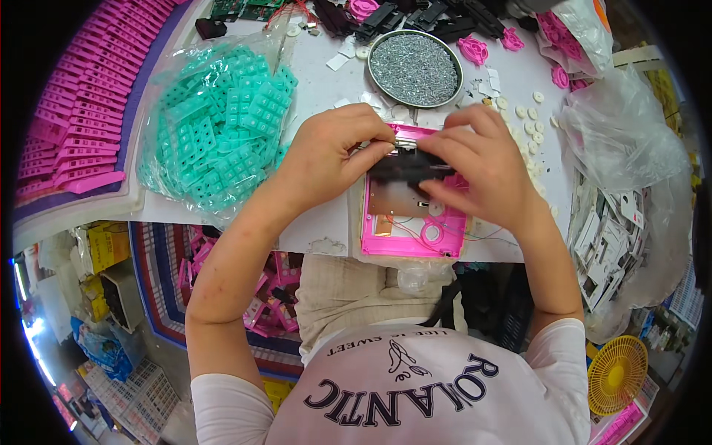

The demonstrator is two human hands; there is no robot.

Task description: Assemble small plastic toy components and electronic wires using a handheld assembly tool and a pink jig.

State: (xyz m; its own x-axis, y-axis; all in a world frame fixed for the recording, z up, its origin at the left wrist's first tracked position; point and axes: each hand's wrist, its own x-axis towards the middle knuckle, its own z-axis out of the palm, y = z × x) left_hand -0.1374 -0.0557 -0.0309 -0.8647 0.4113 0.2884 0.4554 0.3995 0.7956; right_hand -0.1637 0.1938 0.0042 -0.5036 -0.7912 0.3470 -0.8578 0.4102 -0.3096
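A bright pink plastic case [415, 246] lies open on the table edge in front of me, with thin wires and a ring-shaped pink part [432, 233] inside. Over its upper half is a black plastic part [406, 169], smeared by motion. My right hand [480, 167] has thumb and fingers around this part's right end. Closed in a pinch, my left hand [345, 144] is at the case's upper left, beside the part's other end; what its fingertips grip is hidden. A brownish flat board [397, 200], also blurred, shows below the black part.
A clear bag of turquoise keypads [237, 111] stands left, beyond it rows of pink cases [89, 96]. A round tray of small screws [414, 68] sits ahead. White discs [530, 127] lie right, near a bag of white parts [612, 237]. Black parts [423, 18] line the back.
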